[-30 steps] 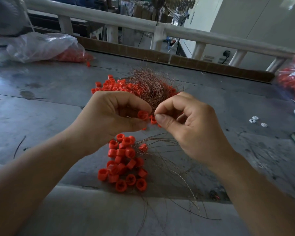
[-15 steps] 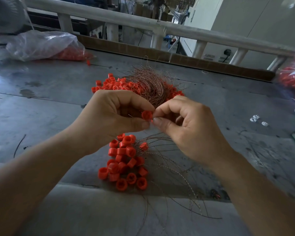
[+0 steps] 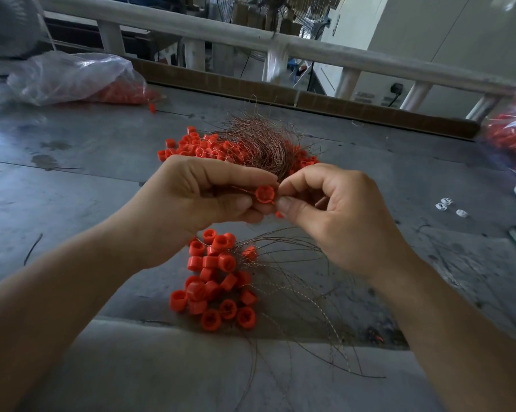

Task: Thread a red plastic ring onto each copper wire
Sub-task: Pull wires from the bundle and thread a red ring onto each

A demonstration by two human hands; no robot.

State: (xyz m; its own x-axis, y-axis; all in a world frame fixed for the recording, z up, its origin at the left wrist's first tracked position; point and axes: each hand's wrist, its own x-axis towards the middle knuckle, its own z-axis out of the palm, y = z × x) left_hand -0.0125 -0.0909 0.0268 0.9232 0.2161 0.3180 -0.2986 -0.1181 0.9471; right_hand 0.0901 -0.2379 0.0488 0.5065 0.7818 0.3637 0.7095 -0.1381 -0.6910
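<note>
My left hand [image 3: 197, 200] pinches a red plastic ring [image 3: 264, 194] between thumb and forefinger, its open face turned toward me. My right hand [image 3: 337, 215] meets it from the right, thumb and forefinger pinched at the ring's edge; a thin copper wire [image 3: 239, 188] runs across at the ring. A second small red piece [image 3: 278, 215] shows under my right thumb. Behind the hands lies a tangled bundle of copper wires [image 3: 259, 141] on loose red rings [image 3: 197, 147]. Below the hands sits a cluster of red rings on wires [image 3: 218, 281], the wire tails [image 3: 304, 295] fanning right.
The grey metal table [image 3: 72, 185] has a raised front edge. A clear plastic bag of red rings [image 3: 72, 78] lies far left, another bag [image 3: 512, 135] at the right edge. Small white pieces [image 3: 447, 203] lie to the right. A white railing [image 3: 221, 37] runs behind.
The ring in my left hand has turned its open face toward me. My right fingers have closed in against its right edge.
</note>
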